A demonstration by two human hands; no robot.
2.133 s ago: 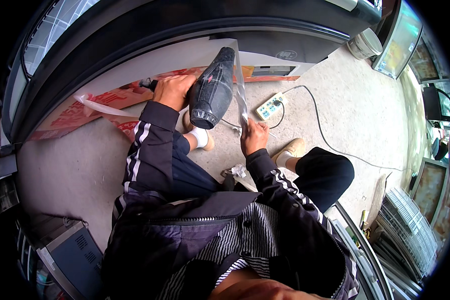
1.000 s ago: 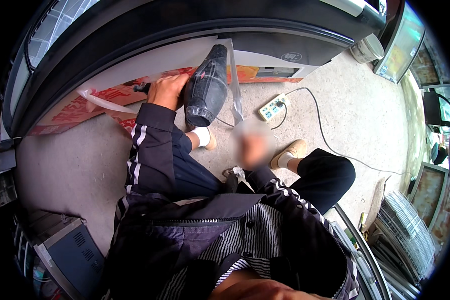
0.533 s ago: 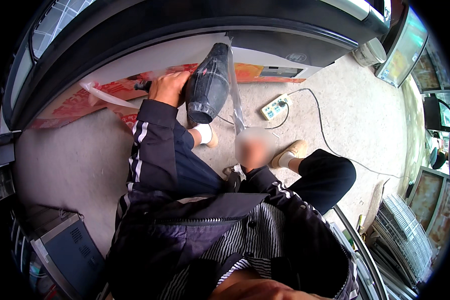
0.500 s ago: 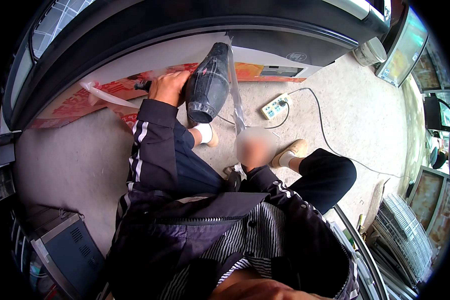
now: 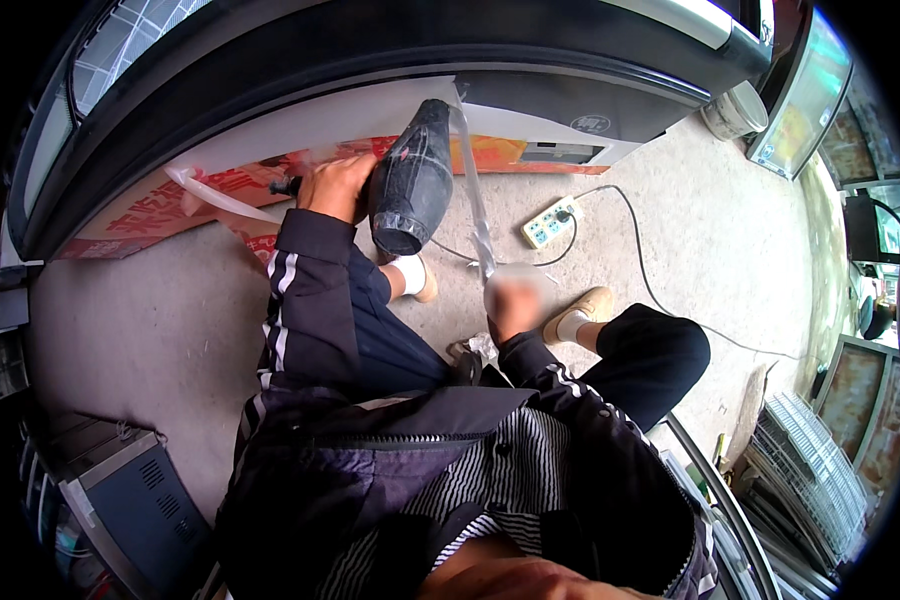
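My left hand (image 5: 336, 187) is wrapped round the handle of a black hair dryer (image 5: 414, 184). The dryer's narrow end points at the dark appliance in front of me, its round rear end toward me. A whitish plastic film strip (image 5: 473, 190) peels down from the appliance's lower panel (image 5: 375, 105), past the dryer's right side. Its lower end runs into my right hand (image 5: 516, 306), which is closed on it; a blur covers part of that hand. Another loose strip (image 5: 220, 201) hangs from the panel left of the dryer.
A power strip (image 5: 550, 222) with a plugged-in black cord (image 5: 638, 235) lies on the concrete floor to the right. Beyond it stands a white bucket (image 5: 736, 111). Wire racks (image 5: 808, 470) are stacked at lower right, and a grey vented appliance (image 5: 140, 500) sits at lower left.
The hair dryer's narrow end has dropped slightly toward me and a little left. My right hand has shifted slightly right, with the strip still running to it.
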